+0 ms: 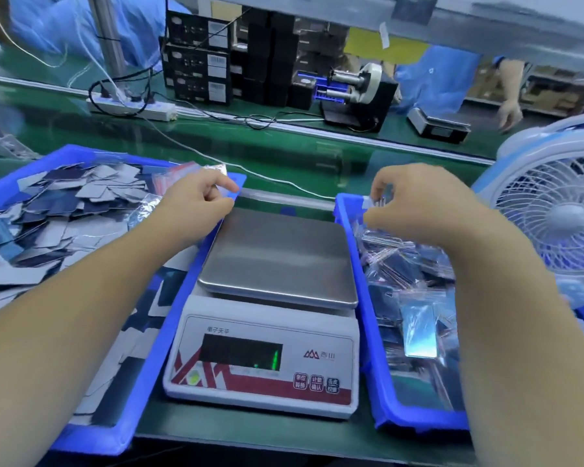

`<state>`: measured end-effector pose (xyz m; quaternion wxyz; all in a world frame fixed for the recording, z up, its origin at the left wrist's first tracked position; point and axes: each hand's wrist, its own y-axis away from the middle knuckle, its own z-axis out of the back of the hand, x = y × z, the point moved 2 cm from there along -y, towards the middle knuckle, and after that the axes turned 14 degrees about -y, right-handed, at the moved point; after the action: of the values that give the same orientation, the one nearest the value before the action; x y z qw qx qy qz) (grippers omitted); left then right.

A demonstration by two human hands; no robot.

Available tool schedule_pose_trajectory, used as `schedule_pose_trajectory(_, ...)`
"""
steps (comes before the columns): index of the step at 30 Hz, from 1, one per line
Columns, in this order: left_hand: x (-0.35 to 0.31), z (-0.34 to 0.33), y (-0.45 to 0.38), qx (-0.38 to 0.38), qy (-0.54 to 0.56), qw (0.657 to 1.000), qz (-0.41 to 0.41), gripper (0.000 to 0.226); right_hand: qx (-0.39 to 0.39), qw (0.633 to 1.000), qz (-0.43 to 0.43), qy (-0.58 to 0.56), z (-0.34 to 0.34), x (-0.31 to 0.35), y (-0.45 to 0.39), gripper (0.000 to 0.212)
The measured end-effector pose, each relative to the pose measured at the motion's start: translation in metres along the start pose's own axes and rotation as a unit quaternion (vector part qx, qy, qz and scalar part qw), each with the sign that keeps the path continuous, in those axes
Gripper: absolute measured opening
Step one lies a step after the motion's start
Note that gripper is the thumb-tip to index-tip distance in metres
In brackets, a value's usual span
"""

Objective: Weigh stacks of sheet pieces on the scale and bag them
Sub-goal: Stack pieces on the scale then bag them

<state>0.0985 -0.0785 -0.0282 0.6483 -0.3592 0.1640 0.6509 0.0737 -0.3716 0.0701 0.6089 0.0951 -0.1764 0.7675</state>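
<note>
Pinching a clear bag (pixel 228 192) in left hand (pixel 196 200); right hand (pixel 415 203) pinching a filled bag (pixel 373 202). Scale (pixel 277 257) between hands, bare. Risk: thin-edge grip slipping, bag dropping onto pan, skewing reading.

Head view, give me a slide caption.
Both hands pinch clear bags above the bare steel-topped white scale.

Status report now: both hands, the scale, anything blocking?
Left hand pinches clear bag. Right hand pinches bagged pieces over right tray. Scale pan bare. Nothing blocking.
</note>
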Motion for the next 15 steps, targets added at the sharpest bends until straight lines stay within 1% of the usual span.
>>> schedule_pose_trajectory(1, 0.002, -0.001, -0.001, 0.003, -0.003, 1.000, 0.004, 0.025, 0.012, 1.000, -0.022, 0.013, 0.003, -0.008, 0.004, 0.012)
schedule_pose_trajectory(2, 0.004, -0.001, -0.001, 0.005, -0.006, 1.000, 0.006, 0.026, 0.039, 0.998, -0.042, 0.029, 0.004, -0.015, 0.010, 0.011)
schedule_pose_trajectory(4, 0.007, -0.002, -0.001, 0.006, -0.006, 1.000, 0.009, 0.027, 0.117, 0.988, -0.076, 0.059, 0.004, -0.025, 0.023, 0.009)
schedule_pose_trajectory(6, 0.008, -0.003, -0.001, 0.006, -0.006, 1.000, 0.011, 0.027, 0.162, 0.980, -0.090, 0.076, 0.004, -0.030, 0.034, 0.015)
schedule_pose_trajectory(9, 0.008, -0.003, -0.001, 0.002, -0.005, 1.000, 0.013, 0.026, 0.166, 0.979, -0.086, 0.081, 0.004, -0.031, 0.041, 0.013)
schedule_pose_trajectory(13, 0.006, 0.000, 0.000, -0.008, 0.001, 1.000, 0.019, 0.026, 0.165, 0.982, -0.066, 0.059, 0.007, -0.025, 0.043, 0.008)
schedule_pose_trajectory(15, 0.007, 0.003, 0.000, -0.016, 0.012, 0.999, 0.037, 0.025, 0.167, 0.983, -0.063, 0.041, 0.009, -0.022, 0.045, 0.012)
